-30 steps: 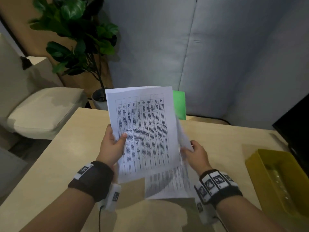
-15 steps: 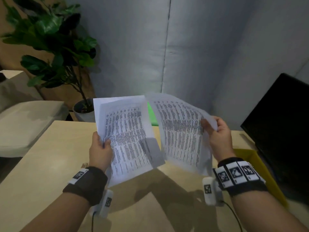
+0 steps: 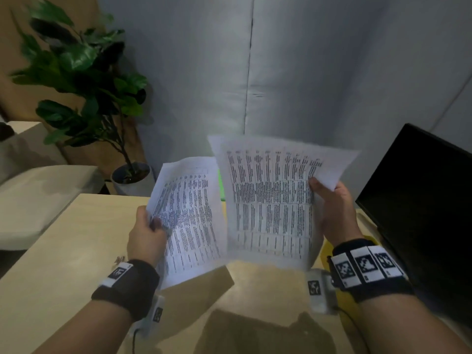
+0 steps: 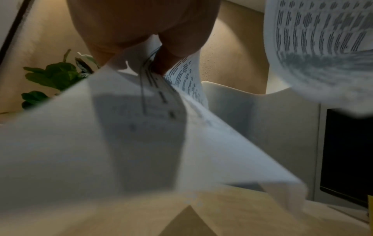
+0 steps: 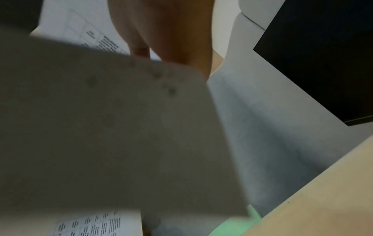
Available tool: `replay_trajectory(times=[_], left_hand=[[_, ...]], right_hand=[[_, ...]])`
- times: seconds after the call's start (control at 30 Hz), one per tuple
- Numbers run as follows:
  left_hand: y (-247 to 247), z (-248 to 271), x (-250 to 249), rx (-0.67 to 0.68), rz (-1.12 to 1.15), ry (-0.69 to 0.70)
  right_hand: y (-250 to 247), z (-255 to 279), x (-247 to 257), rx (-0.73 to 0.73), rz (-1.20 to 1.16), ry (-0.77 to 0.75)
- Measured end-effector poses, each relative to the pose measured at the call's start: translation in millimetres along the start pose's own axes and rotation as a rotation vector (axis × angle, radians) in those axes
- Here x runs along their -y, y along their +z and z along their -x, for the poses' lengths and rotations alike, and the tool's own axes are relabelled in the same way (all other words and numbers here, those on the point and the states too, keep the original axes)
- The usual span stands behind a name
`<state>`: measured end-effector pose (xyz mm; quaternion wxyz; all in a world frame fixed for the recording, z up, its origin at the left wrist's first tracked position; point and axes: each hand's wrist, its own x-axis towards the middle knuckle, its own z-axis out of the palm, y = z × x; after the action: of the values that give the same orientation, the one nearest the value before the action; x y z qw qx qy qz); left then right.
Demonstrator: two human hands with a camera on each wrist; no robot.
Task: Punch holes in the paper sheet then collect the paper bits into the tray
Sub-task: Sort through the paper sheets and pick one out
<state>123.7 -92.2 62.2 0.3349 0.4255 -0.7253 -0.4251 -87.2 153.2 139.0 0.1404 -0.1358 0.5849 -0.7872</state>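
Note:
Two lots of printed white paper are held up above the wooden table [image 3: 63, 241]. My left hand [image 3: 146, 232] pinches the left sheets [image 3: 190, 215] by their left edge; in the left wrist view the thumb and fingers [image 4: 141, 32] clamp these papers [image 4: 121, 135]. My right hand [image 3: 334, 213] grips the right sheet [image 3: 270, 200] at its right edge, thumb on the front. The right wrist view shows that sheet's back [image 5: 111, 127] under the fingers [image 5: 161, 32]. A sliver of the yellow tray [image 3: 324, 251] peeks out by my right wrist. No hole punch is in view.
A black monitor [image 3: 421, 213] stands at the right of the table. A potted plant [image 3: 84, 80] and a pale cushioned seat [image 3: 38, 195] lie beyond the left edge. Something green [image 3: 220, 185] shows between the sheets. Grey padded panels form the back wall.
One second ago both hands held the papers together in one stack. My right hand has pulled a sheet away to the right and raised it; the view has turned right.

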Motion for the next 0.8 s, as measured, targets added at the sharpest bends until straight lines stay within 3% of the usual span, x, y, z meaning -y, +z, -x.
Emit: replay_trajectory(times=[0.33, 0.5, 0.6, 0.7, 0.8], left_hand=[[17, 20, -17, 0.315, 0.373, -0.015], [20, 27, -31, 0.428, 0.579, -0.026], [21, 26, -34, 0.423, 0.537, -0.035], [22, 22, -37, 0.505, 0.521, -0.035], [25, 18, -36, 0.478, 0.472, 0.006]], right_hand=[[11, 12, -41, 0.081, 0.12, 0.199], [17, 18, -61, 0.081, 0.165, 0.192], [19, 19, -64, 0.11, 0.229, 0.144], [21, 21, -63, 0.115, 0.275, 0.095], [22, 22, -62, 0.12, 0.265, 0.06]])
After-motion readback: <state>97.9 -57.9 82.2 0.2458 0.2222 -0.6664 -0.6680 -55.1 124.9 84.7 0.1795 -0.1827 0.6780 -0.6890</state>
